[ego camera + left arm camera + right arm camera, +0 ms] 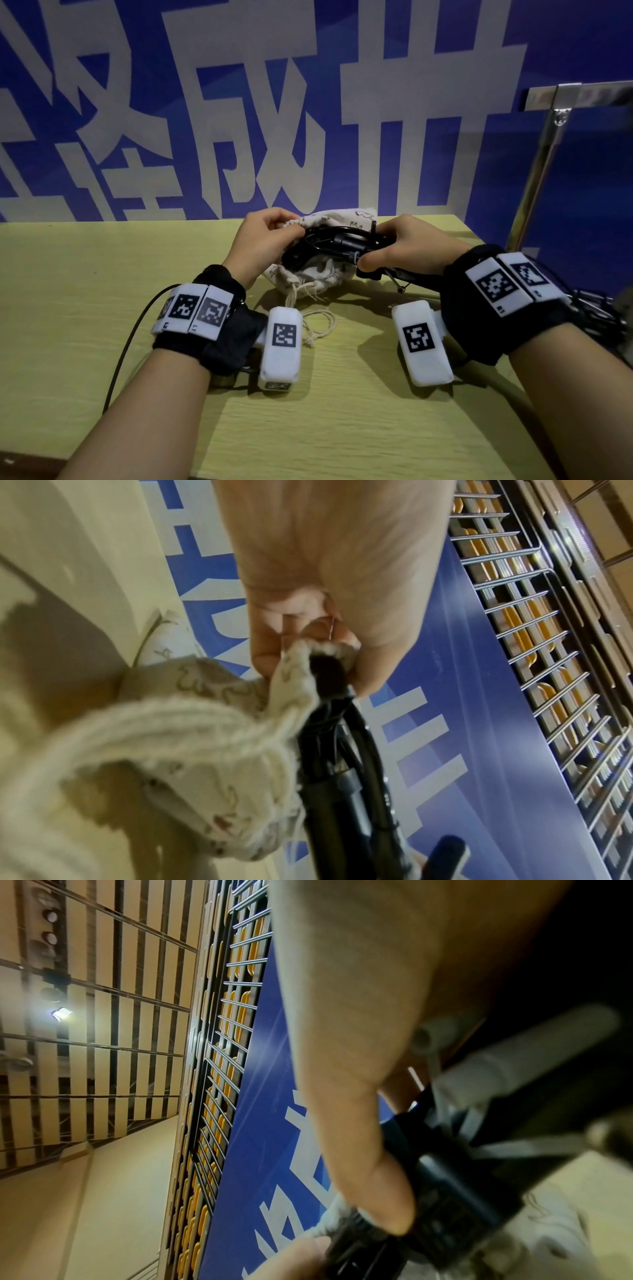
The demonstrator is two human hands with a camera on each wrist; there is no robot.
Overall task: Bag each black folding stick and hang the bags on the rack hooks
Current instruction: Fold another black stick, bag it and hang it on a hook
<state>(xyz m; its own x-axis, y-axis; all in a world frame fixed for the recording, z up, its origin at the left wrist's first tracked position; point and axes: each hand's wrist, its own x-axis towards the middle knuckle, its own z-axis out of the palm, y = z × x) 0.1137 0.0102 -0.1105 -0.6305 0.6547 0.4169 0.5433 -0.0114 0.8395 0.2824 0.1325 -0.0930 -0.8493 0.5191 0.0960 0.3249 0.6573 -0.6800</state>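
Here, above the far middle of the desk (102,308), the black folding stick (337,245) lies left-to-right between the hands, the right hand (407,245) gripping its right end while the left hand (263,240) pinches the cloth bag (308,274) mouth over its left end.

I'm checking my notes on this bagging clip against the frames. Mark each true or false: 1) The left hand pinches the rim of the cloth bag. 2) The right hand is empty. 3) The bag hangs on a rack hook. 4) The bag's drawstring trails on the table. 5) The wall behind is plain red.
1) True: the left hand pinches the cloth bag at its rim.
2) False: the right hand grips the black folding stick.
3) False: the bag is at the table, held in the hands.
4) True: the drawstring lies on the table.
5) False: the wall is blue with large pale characters.
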